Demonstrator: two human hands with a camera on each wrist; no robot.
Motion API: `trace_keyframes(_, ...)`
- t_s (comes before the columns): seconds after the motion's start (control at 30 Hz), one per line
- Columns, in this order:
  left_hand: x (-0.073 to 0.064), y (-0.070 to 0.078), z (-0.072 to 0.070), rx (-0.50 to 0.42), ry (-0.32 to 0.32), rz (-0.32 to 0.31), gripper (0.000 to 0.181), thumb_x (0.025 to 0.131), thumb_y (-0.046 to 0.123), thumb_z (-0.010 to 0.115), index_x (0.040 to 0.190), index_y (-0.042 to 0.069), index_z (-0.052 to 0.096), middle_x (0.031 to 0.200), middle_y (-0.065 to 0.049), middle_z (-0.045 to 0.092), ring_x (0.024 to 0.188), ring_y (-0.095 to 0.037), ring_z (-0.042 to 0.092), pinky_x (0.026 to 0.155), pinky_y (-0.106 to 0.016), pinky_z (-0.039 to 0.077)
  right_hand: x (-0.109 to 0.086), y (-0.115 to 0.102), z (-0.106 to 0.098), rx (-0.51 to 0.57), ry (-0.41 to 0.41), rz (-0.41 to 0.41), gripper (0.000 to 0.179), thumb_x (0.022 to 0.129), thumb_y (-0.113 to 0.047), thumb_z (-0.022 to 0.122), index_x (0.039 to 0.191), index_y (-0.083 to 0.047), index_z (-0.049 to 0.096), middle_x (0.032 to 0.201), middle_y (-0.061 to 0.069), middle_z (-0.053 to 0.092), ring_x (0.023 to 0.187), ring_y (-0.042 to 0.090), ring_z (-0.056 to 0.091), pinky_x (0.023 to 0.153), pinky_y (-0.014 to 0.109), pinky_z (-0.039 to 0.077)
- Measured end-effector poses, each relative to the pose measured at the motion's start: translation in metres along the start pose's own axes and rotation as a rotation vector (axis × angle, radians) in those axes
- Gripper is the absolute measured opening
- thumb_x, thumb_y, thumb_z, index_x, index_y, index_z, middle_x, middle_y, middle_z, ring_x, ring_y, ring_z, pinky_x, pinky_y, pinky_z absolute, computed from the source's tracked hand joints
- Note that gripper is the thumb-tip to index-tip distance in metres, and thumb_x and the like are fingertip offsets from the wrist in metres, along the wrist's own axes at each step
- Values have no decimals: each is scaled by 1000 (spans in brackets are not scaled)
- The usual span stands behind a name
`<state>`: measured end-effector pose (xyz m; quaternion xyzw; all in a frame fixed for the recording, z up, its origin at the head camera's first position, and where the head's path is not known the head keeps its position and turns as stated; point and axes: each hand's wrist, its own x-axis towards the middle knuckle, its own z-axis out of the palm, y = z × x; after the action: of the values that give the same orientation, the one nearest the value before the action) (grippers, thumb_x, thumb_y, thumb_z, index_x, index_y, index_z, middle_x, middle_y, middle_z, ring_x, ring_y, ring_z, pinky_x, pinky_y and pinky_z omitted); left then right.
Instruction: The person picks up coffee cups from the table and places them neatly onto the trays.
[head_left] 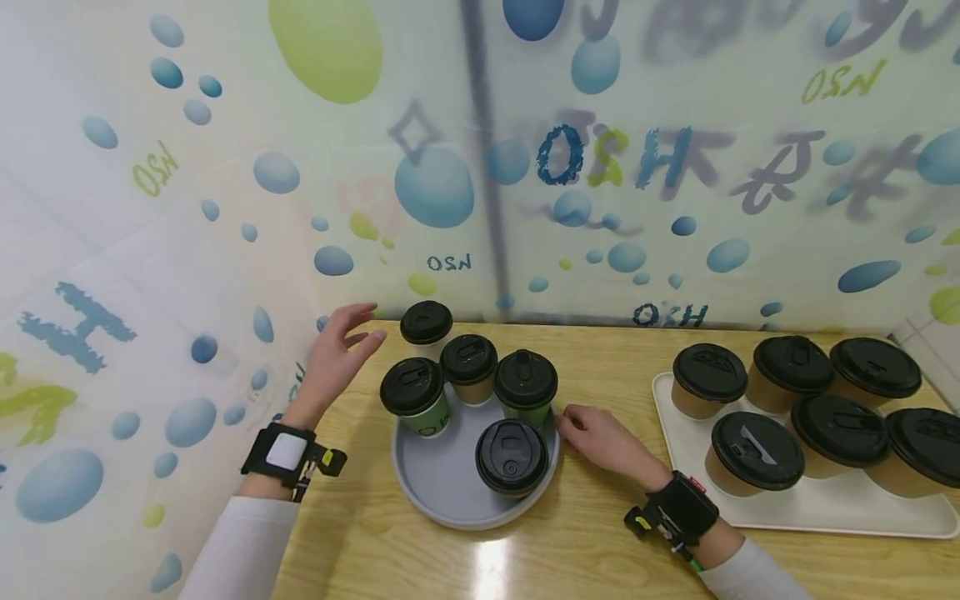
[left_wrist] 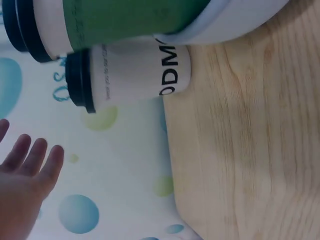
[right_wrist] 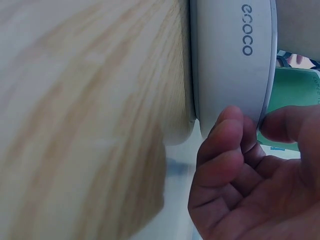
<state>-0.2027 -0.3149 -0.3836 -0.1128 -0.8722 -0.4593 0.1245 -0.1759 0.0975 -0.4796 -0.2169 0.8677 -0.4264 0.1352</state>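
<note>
My left hand (head_left: 336, 358) hovers with its fingers spread, left of a white paper cup (left_wrist: 132, 75) with a black lid, and touches nothing. That cup stands on the table behind the round grey tray (head_left: 438, 479). On the tray are a green cup (head_left: 426, 419) at the left, a brown cup (head_left: 474, 392) at the back, another green cup (head_left: 527, 412) at the right and a black-lidded cup (head_left: 512, 458) in front. With thumb inside and fingers curled outside, my right hand (head_left: 603, 442) pinches the tray's right rim, as the right wrist view shows.
To the right, a cream rectangular tray (head_left: 832, 508) carries several brown cups (head_left: 753, 454) with black lids. A patterned curtain (head_left: 517, 250) hangs behind the wooden table (head_left: 600, 542) and along its left side.
</note>
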Motion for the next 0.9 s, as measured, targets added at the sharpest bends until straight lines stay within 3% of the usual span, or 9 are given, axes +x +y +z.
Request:
trace_keyframes(0.17, 21, -11, 1, 6, -184, -89, 70, 104, 29, 65, 161, 10, 32, 165, -15, 28, 151, -38, 31, 116, -59, 33, -1, 0, 0, 0, -2, 15, 30, 109, -23, 50, 82, -12, 58, 67, -2, 52, 59, 14, 47, 57, 28, 36)
trace_keyframes(0.4, 48, -21, 5, 29, -358, -110, 82, 101, 28, 69, 165, 7, 21, 168, -20, 20, 152, -45, 25, 116, -63, 30, -1, -2, 0, -4, -2, 20, 31, 109, -23, 49, 82, -12, 57, 67, -3, 52, 59, 14, 46, 56, 27, 35)
trace_keyframes(0.53, 60, -24, 9, 84, -431, -123, 88, 100, 31, 71, 166, 9, 17, 169, -23, 16, 151, -49, 24, 115, -64, 32, 0, -1, 0, -9, -1, 22, 31, 109, -23, 49, 82, -12, 58, 67, -3, 52, 59, 14, 47, 56, 27, 35)
trace_keyframes(0.7, 75, -25, 17, 122, -516, -143, 94, 98, 39, 72, 168, 16, 14, 171, -18, 9, 153, -47, 19, 116, -64, 29, 0, -1, 0, -12, 1, 25, 31, 109, -24, 49, 82, -12, 58, 67, -3, 52, 58, 14, 47, 56, 28, 36)
trace_keyframes(0.9, 87, -24, 32, 178, -539, -64, 96, 94, 33, 76, 166, 7, 18, 169, -21, 15, 155, -42, 16, 120, -61, 23, 0, 1, -1, 1, -11, 23, 30, 110, -25, 48, 86, -11, 60, 69, -2, 52, 60, 14, 47, 57, 28, 36)
